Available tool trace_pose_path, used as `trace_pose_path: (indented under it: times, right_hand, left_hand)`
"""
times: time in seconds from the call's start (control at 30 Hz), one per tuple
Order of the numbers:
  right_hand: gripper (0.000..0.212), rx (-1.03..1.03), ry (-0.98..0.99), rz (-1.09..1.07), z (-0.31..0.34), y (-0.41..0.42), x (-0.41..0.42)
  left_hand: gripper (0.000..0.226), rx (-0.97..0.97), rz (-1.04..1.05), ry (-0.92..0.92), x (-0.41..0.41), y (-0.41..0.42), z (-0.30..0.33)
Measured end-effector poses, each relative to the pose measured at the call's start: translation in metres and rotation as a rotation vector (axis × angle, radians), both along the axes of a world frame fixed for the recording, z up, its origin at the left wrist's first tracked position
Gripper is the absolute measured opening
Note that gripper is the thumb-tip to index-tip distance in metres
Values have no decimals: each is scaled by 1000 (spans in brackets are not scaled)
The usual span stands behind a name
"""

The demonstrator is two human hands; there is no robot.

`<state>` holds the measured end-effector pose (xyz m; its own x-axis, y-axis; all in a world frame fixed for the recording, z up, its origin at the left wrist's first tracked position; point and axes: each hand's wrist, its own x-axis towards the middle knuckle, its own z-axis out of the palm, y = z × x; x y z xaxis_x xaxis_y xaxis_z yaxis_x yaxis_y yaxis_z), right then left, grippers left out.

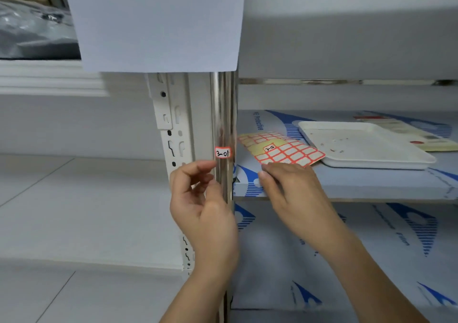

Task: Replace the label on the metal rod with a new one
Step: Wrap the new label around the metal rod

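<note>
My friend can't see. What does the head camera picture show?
A label marked 3-01 is stuck on a shiny metal rod. The left hand hovers just below it, while the right hand holds a sheet of red-edged stickers over a shelf.

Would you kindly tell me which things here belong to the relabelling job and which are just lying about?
Belong to the job:
shiny vertical metal rod
red-bordered white label reading 3-01, stuck on the rod
yellow sheet of red-bordered blank labels, held by the right hand
left hand, beside the rod, below the label

Lying about:
shallow white plastic tray
large white paper sheet
white slotted shelf upright
</note>
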<state>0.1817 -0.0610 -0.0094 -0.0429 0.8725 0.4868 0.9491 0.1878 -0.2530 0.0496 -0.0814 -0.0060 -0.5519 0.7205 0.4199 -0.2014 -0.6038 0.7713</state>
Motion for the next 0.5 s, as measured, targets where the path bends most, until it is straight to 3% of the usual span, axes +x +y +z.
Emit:
trace_pose_path:
  times: [0.13,0.3,0.5]
  right_hand:
    - [34,73,108,69,9,2,3]
    - [46,-74,-118,-54,8,1,7]
    - [55,-64,-261,-289,9,3,-1]
  left_hand:
    - [33,-1,22,7,-1,-7,-1]
    - [32,-24,70,76,-8,-22,-6]
    - [31,-49,119,119,-19,-38,-12]
